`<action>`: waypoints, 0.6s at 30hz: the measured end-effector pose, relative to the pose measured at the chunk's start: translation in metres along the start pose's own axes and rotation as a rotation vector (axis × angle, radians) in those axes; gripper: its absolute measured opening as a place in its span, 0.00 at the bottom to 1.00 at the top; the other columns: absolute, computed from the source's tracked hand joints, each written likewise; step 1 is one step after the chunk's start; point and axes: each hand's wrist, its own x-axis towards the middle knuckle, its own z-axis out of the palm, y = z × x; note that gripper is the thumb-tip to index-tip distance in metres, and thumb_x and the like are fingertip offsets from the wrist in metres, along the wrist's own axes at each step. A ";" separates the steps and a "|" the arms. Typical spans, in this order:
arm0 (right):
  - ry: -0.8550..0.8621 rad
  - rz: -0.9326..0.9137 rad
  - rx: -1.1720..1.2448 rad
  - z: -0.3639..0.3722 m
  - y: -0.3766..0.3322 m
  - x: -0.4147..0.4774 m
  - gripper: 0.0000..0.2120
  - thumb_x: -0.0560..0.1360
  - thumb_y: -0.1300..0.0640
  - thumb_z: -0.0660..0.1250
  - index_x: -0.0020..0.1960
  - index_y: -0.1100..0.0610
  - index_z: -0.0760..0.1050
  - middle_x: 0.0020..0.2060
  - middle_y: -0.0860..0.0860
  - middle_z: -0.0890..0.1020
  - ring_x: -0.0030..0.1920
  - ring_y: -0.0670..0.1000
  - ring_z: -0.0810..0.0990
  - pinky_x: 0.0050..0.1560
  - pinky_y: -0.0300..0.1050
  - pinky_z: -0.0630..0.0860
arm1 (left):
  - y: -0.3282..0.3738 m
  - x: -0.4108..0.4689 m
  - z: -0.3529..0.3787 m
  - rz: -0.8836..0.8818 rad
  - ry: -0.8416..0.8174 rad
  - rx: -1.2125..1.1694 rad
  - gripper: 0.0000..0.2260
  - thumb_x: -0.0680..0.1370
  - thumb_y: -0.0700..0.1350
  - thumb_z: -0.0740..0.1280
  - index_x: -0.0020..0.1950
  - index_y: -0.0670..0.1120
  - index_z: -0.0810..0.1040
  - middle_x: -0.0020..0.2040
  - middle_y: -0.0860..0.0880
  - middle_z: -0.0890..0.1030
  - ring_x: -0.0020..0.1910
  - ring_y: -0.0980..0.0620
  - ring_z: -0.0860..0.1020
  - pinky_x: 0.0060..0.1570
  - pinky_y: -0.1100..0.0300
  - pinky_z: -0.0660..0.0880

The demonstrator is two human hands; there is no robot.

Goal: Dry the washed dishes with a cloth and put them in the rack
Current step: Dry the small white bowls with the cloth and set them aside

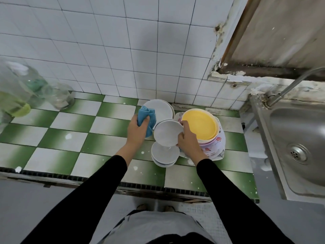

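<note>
Progress is judged to be early: no rack can be seen anywhere in view, and nothing can be counted as dried and put away. A blue cloth (146, 118) is gripped, bunched, in the left hand (136, 128), which is held above the tiled surface (70, 138) just left of the dishes; the cloth is not yet applied to any of them. A small white plate (167, 132) is gripped at its right rim by the right hand (187, 140), with the fingers curled round the edge. It is tilted toward the front edge, and what looks like a thread of water is seen running off its lowest point. Directly below it stands a stack of small white plates (164, 154). A second stack of larger white plates (161, 110) is set by the back edge, partly hidden by the cloth. Toward the right end, beside the steel sink (297, 138), a yellow plate (200, 125) lies on a pile of floral bowls (215, 144). All of these are taken as still to be wiped. Clear glass jars (58, 95) are seen near the back left corner. No brand, label or writing can be read on anything.
</note>
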 end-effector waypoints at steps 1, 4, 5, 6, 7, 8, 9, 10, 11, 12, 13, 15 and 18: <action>0.007 0.004 0.011 0.001 0.001 -0.001 0.17 0.83 0.62 0.54 0.70 0.49 0.60 0.49 0.49 0.74 0.42 0.46 0.76 0.41 0.38 0.76 | -0.001 0.001 0.000 -0.015 -0.009 -0.004 0.09 0.80 0.47 0.66 0.60 0.51 0.73 0.51 0.54 0.78 0.51 0.54 0.78 0.53 0.57 0.77; 0.028 0.004 0.029 0.001 0.002 -0.004 0.15 0.83 0.62 0.54 0.65 0.47 0.59 0.47 0.51 0.74 0.42 0.48 0.77 0.40 0.38 0.76 | -0.003 0.002 0.000 -0.035 -0.021 -0.010 0.08 0.80 0.48 0.66 0.59 0.50 0.73 0.51 0.52 0.78 0.52 0.50 0.78 0.56 0.51 0.78; 0.032 -0.004 0.031 0.002 0.003 -0.005 0.14 0.83 0.61 0.54 0.63 0.46 0.58 0.46 0.51 0.74 0.42 0.48 0.77 0.39 0.38 0.75 | -0.003 0.002 -0.001 -0.033 -0.023 -0.010 0.08 0.80 0.47 0.66 0.59 0.50 0.73 0.51 0.52 0.78 0.52 0.50 0.78 0.55 0.51 0.78; 0.033 -0.015 0.033 0.002 0.003 -0.006 0.14 0.83 0.61 0.55 0.62 0.45 0.57 0.45 0.50 0.74 0.42 0.48 0.77 0.39 0.38 0.74 | -0.003 0.002 -0.001 -0.031 -0.025 -0.008 0.08 0.80 0.47 0.66 0.59 0.50 0.73 0.51 0.52 0.78 0.52 0.50 0.78 0.55 0.52 0.78; 0.031 -0.025 0.038 0.002 0.004 -0.006 0.14 0.83 0.61 0.55 0.61 0.45 0.56 0.44 0.50 0.74 0.41 0.49 0.77 0.39 0.37 0.73 | -0.002 0.002 -0.001 -0.028 -0.026 -0.005 0.08 0.80 0.47 0.66 0.59 0.50 0.73 0.51 0.52 0.78 0.51 0.51 0.77 0.55 0.52 0.78; 0.027 -0.031 0.047 0.002 0.004 -0.007 0.14 0.83 0.61 0.55 0.60 0.45 0.56 0.42 0.50 0.74 0.41 0.50 0.77 0.39 0.38 0.72 | -0.002 0.002 -0.001 -0.027 -0.027 -0.001 0.08 0.80 0.47 0.66 0.59 0.50 0.73 0.51 0.51 0.78 0.51 0.51 0.77 0.55 0.52 0.78; 0.025 -0.034 0.054 0.003 0.005 -0.007 0.13 0.83 0.61 0.55 0.60 0.45 0.56 0.42 0.50 0.75 0.42 0.51 0.77 0.40 0.38 0.73 | -0.002 0.002 -0.002 -0.025 -0.030 0.000 0.08 0.80 0.47 0.66 0.59 0.49 0.73 0.52 0.51 0.78 0.51 0.50 0.77 0.54 0.52 0.78; 0.027 -0.034 0.057 0.003 0.005 -0.008 0.13 0.83 0.61 0.56 0.60 0.46 0.57 0.43 0.51 0.75 0.43 0.51 0.78 0.41 0.39 0.74 | -0.002 0.002 -0.002 -0.022 -0.034 0.000 0.08 0.80 0.47 0.66 0.59 0.49 0.72 0.52 0.50 0.78 0.52 0.50 0.77 0.54 0.53 0.78; 0.028 -0.033 0.059 0.003 0.005 -0.008 0.12 0.83 0.61 0.56 0.60 0.46 0.57 0.45 0.52 0.76 0.43 0.52 0.78 0.42 0.39 0.74 | -0.001 0.003 -0.002 -0.018 -0.038 -0.001 0.08 0.81 0.47 0.66 0.59 0.49 0.72 0.53 0.50 0.78 0.52 0.50 0.77 0.53 0.55 0.78; 0.030 -0.033 0.064 0.004 0.005 -0.008 0.12 0.83 0.60 0.57 0.60 0.47 0.57 0.45 0.52 0.76 0.44 0.52 0.78 0.42 0.39 0.74 | 0.000 0.003 -0.002 -0.016 -0.042 -0.001 0.09 0.81 0.47 0.65 0.60 0.49 0.72 0.53 0.50 0.77 0.52 0.51 0.77 0.52 0.57 0.78; 0.032 -0.032 0.071 0.004 0.006 -0.008 0.12 0.83 0.60 0.57 0.59 0.48 0.57 0.46 0.53 0.77 0.44 0.52 0.78 0.41 0.38 0.74 | 0.000 0.003 -0.003 -0.013 -0.043 0.001 0.09 0.81 0.47 0.65 0.60 0.48 0.72 0.54 0.50 0.77 0.52 0.51 0.77 0.51 0.59 0.77; 0.039 -0.022 0.084 0.004 0.006 -0.008 0.11 0.83 0.60 0.59 0.60 0.50 0.59 0.47 0.54 0.78 0.43 0.51 0.78 0.39 0.35 0.72 | 0.001 0.004 -0.004 -0.012 -0.046 0.006 0.10 0.81 0.47 0.65 0.61 0.47 0.72 0.54 0.49 0.77 0.52 0.51 0.77 0.49 0.60 0.77; 0.054 -0.026 0.102 0.004 0.007 -0.007 0.13 0.83 0.61 0.59 0.66 0.55 0.64 0.50 0.52 0.79 0.45 0.50 0.78 0.39 0.33 0.70 | 0.000 0.004 -0.005 -0.021 -0.058 0.007 0.12 0.81 0.47 0.65 0.62 0.46 0.72 0.55 0.49 0.77 0.53 0.50 0.77 0.52 0.57 0.78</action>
